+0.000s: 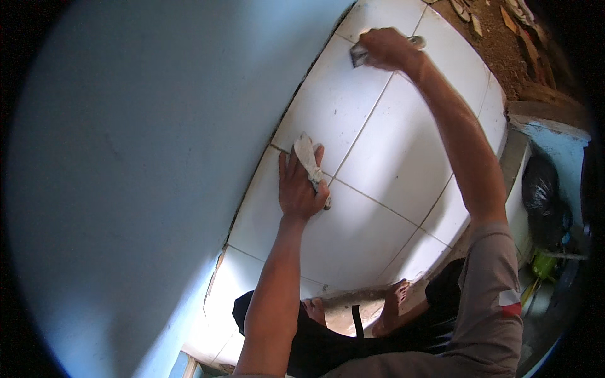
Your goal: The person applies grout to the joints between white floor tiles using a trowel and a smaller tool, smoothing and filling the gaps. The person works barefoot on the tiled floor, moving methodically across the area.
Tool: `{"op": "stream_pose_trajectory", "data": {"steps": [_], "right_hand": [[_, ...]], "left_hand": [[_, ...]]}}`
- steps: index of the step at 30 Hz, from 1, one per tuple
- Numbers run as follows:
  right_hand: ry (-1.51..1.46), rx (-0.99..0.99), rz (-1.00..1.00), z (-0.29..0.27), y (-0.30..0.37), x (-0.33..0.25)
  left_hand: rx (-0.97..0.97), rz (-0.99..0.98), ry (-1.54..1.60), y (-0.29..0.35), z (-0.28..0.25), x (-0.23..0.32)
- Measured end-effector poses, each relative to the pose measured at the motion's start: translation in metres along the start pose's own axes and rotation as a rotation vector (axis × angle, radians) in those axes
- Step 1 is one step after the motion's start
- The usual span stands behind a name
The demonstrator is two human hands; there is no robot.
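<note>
Blue wall fills the left side, plain paint, brighter low down, ragged dark line along its foot. Top right: brown soil with wood scraps strewn on it. Below that, a rough brown ledge caps a short light-blue wall face. Shiny black plastic bag sits just beside that face, bulging. Under the bag: a bright green item, type unclear, yellow strip near it. Bottom left: a bit of wood, mostly cut off by the frame.
</note>
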State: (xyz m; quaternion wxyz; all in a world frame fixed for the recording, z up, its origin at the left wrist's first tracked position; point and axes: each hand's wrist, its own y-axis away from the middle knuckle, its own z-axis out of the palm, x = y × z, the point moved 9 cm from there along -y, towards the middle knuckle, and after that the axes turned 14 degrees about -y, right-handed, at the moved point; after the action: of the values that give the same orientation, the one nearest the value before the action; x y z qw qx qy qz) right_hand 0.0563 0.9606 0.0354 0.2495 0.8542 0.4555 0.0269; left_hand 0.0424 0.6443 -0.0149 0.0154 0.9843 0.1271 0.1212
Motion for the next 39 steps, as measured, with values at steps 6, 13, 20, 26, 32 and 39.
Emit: {"op": "stream_pose_trajectory", "data": {"steps": [6, 13, 20, 26, 32, 39], "right_hand": [[-0.031, 0.008, -0.293, 0.057, 0.005, -0.094], [0.084, -0.022, -0.213, 0.022, 0.027, -0.002], [0.133, 0.104, -0.366, 0.039, 0.045, -0.05], [-0.003, -0.08, -0.336, 0.068, 0.076, -0.067], [0.057, -0.021, -0.209, 0.044, 0.077, -0.016], [0.009, -0.036, -0.34, 0.096, 0.105, -0.083]], "left_hand": [[0.035, 0.043, 0.017, -0.006, -0.003, 0.008], [0.041, 0.032, 0.035, -0.002, 0.0, 0.007], [0.023, 0.022, -0.001, -0.003, 0.001, 0.008], [0.057, 0.04, 0.036, -0.002, -0.002, 0.008], [0.175, 0.049, 0.091, 0.003, -0.01, 0.008], [0.2, 0.049, 0.126, 0.008, -0.011, 0.007]]}}
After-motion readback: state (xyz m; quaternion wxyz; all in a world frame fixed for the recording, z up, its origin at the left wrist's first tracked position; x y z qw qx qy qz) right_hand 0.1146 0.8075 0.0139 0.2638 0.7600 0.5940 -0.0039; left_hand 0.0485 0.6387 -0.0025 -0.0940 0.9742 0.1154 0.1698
